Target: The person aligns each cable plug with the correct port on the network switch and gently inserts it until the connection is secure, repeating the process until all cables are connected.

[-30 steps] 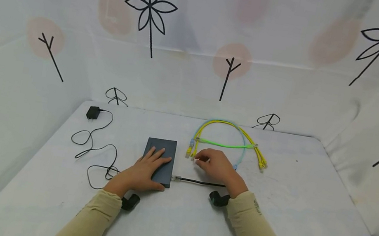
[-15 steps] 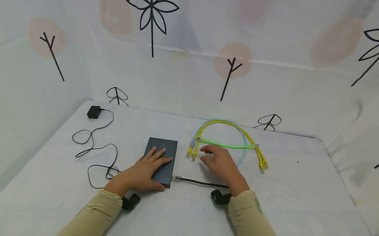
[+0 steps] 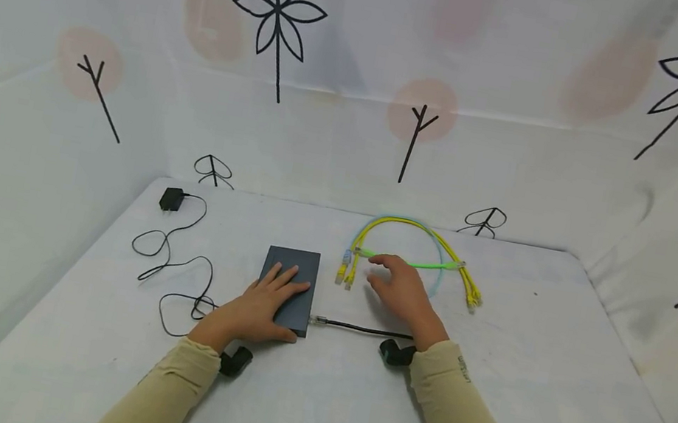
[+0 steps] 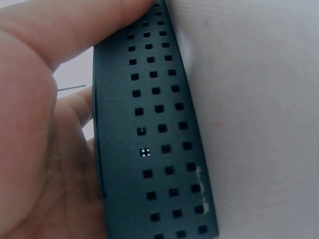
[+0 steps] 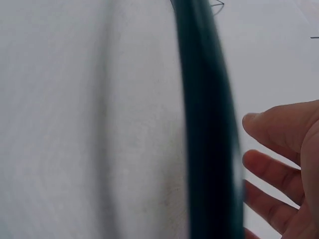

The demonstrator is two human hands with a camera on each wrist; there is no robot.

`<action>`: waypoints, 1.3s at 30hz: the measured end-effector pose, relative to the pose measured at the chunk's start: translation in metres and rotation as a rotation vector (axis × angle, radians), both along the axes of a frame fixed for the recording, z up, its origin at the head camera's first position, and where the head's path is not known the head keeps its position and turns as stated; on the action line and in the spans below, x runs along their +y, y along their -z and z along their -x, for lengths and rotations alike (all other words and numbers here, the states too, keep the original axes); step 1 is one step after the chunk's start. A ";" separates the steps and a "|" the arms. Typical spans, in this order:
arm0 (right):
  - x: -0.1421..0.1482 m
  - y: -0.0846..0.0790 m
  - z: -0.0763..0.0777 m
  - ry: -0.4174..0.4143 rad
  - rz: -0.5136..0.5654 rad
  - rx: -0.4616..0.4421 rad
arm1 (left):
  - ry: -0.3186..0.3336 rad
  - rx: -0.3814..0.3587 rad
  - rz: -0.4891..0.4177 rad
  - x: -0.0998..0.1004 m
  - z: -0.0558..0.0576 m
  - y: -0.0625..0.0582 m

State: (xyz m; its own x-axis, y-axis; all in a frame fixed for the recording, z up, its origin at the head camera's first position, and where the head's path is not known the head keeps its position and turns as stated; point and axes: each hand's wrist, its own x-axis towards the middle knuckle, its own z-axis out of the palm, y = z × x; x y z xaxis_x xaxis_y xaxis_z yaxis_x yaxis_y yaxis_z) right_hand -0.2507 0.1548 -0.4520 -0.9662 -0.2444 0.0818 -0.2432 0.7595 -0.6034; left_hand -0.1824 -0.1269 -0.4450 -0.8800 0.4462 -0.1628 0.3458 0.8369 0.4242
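Observation:
Flat on the table lies a dark grey network switch [image 3: 293,259], its vented side [image 4: 159,129] filling the middle of the left wrist view. My left hand [image 3: 259,307] rests on top of it with fingers spread, thumb along the near edge. A black network cable [image 3: 360,329] runs from a clear plug at the switch's right side towards my right wrist; it looms blurred and dark in the right wrist view. My right hand [image 3: 400,289] hovers over the table with relaxed fingers apart and nothing between them. Its fingertips overlap the green cable [image 3: 424,265] in the head view.
Yellow network cables [image 3: 377,222] and a light blue cable [image 3: 439,281] lie in an arc behind my right hand. A black power adapter [image 3: 171,199] sits at the back left, its thin cord [image 3: 169,263] winding towards the switch. Patterned white cloth [image 3: 337,144] walls the table in.
My right hand has moved slightly away and to the right from the yellow plugs, its fingers opening out. The left hand stays on the switch.

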 end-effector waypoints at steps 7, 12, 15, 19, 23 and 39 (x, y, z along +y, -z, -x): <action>0.001 0.003 0.004 0.043 0.017 -0.004 | -0.005 0.001 -0.004 0.000 0.001 0.001; 0.003 0.006 0.007 0.049 0.014 -0.002 | -0.005 0.008 0.003 -0.001 0.001 0.003; 0.004 0.008 0.009 0.049 0.010 0.007 | -0.003 0.005 0.003 -0.001 0.001 0.003; 0.006 0.009 0.011 0.043 0.001 0.004 | -0.001 0.000 -0.002 -0.001 0.000 0.001; 0.008 0.008 0.012 0.019 -0.018 -0.024 | 0.000 -0.001 -0.001 -0.001 0.000 0.000; 0.011 0.010 0.014 -0.028 -0.082 -0.092 | -0.002 0.002 0.012 0.000 0.001 0.001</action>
State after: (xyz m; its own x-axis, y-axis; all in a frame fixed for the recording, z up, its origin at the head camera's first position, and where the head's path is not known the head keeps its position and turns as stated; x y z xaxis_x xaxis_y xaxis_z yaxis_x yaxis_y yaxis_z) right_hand -0.2644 0.1657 -0.4623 -0.9614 -0.2735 -0.0284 -0.2112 0.8007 -0.5606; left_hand -0.1835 -0.1272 -0.4455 -0.8814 0.4421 -0.1663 0.3448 0.8428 0.4132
